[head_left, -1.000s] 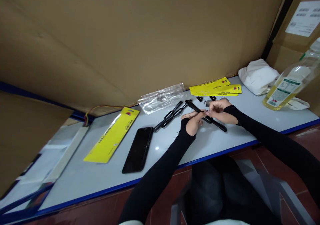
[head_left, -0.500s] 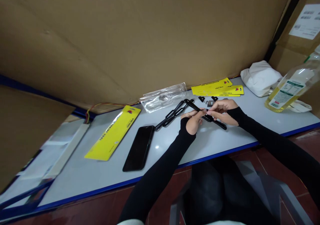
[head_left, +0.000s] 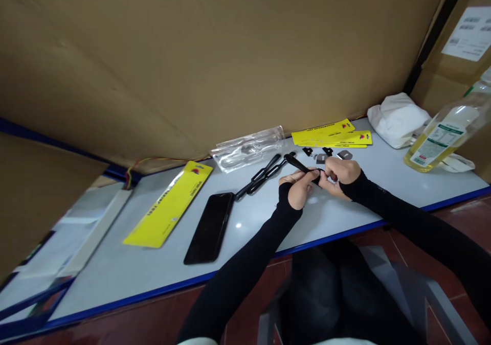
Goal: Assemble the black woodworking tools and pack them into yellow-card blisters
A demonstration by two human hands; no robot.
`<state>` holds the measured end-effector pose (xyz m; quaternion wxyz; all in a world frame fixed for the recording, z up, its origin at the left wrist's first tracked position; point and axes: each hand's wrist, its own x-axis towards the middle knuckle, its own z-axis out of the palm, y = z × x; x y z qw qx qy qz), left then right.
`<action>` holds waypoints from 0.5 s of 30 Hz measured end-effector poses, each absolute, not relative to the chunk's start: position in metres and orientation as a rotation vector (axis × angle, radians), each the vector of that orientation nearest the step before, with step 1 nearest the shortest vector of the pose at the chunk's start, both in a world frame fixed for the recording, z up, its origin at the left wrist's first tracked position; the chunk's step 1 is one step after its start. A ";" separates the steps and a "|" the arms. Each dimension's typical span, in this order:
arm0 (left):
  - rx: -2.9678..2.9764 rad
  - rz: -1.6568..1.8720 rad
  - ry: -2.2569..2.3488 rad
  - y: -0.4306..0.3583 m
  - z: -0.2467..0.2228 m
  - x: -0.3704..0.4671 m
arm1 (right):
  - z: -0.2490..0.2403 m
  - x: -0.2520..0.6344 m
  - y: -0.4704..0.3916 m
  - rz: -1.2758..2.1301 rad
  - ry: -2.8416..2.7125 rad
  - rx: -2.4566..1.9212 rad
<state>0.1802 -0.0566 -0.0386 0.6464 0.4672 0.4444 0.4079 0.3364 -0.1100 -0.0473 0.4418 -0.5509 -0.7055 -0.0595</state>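
My left hand (head_left: 299, 187) is closed around a long black handle (head_left: 296, 161), its thumb on top. The handle slants down to the right, and its lower end is hidden by my hands. My right hand (head_left: 339, 175) touches the handle's lower part, fingers curled and pinched; whatever small thing they hold is hidden. Two similar black slotted handles (head_left: 264, 175) lie crossed to the left of my hands. Just beyond my right hand are a rounded metal blade (head_left: 344, 155), another metal piece (head_left: 321, 158) and small black parts (head_left: 307, 152).
Yellow printed cards (head_left: 326, 133) and a clear plastic blister tray (head_left: 249, 149) lie along the cardboard wall (head_left: 230, 53). Left of me are another yellow card (head_left: 169, 204) and a black phone (head_left: 209, 227). A bottle of yellow liquid (head_left: 437, 143) and a white cloth bundle (head_left: 399, 120) stand at right.
The handle's lower end, visible before, is now hidden. My right hand has curled in and turned over it, exposing the rounded metal blade behind. The view has shifted slightly.
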 end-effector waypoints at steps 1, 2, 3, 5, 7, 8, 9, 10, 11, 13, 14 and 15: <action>1.083 0.926 1.012 -0.058 -0.038 0.180 | -0.046 0.335 -0.111 -0.022 -1.698 -1.402; 1.091 0.919 1.010 -0.058 -0.037 0.180 | -0.045 0.335 -0.112 0.106 -1.638 -1.426; 1.089 0.909 1.005 -0.058 -0.037 0.180 | -0.043 0.335 -0.112 0.215 -1.570 -1.437; 1.062 0.889 0.993 -0.056 -0.038 0.180 | -0.040 0.337 -0.112 0.358 -1.483 -1.410; 1.025 0.872 0.985 -0.053 -0.039 0.179 | -0.035 0.343 -0.112 0.407 -1.497 -1.326; 1.012 0.860 0.981 -0.052 -0.039 0.179 | -0.033 0.346 -0.111 0.407 -1.548 -1.272; 0.998 0.847 0.975 -0.051 -0.039 0.178 | -0.031 0.349 -0.111 0.396 -1.613 -1.219; 0.985 0.842 0.967 -0.049 -0.039 0.178 | -0.030 0.353 -0.112 0.380 -1.678 -1.170; 0.975 0.842 0.959 -0.048 -0.038 0.177 | -0.029 0.356 -0.112 0.361 -1.731 -1.130; 0.966 0.849 0.944 -0.047 -0.037 0.176 | -0.028 0.360 -0.112 0.318 -1.783 -1.081; 0.964 0.851 0.940 -0.047 -0.037 0.176 | -0.029 0.361 -0.112 0.299 -1.794 -1.066; 0.962 0.851 0.940 -0.046 -0.038 0.176 | -0.030 0.361 -0.112 0.275 -1.806 -1.054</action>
